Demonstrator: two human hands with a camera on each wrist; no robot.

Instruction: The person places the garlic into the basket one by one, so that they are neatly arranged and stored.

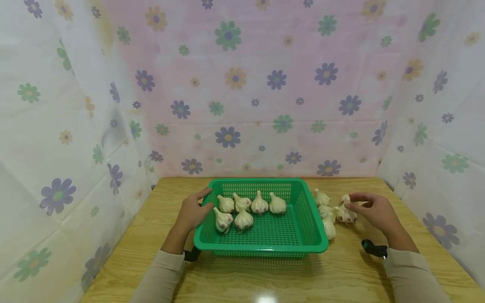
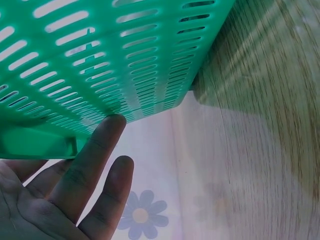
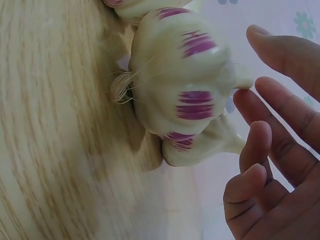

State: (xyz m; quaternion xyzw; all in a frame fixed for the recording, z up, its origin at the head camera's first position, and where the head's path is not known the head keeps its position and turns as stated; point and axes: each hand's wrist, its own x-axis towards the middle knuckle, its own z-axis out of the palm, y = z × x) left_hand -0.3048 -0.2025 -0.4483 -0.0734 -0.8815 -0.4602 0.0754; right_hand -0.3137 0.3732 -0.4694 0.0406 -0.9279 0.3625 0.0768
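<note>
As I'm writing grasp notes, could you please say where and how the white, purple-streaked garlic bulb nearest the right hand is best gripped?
Probably pinch the bulb by its slim stem, from above and the right: it points away from the wood-grain table, toward the right hand, while other bulbs lie to its left.

The head view looks forward and down from the near side of the green basket (image 1: 261, 247), toward the floral cloth (image 1: 248, 54) beyond it. The left wrist view, rolled sideways, looks from close by the basket's left; both show it. The right wrist view, also rolled, closely faces garlic bulbs (image 3: 182, 72) right of the basket, which the head view shares.
</note>
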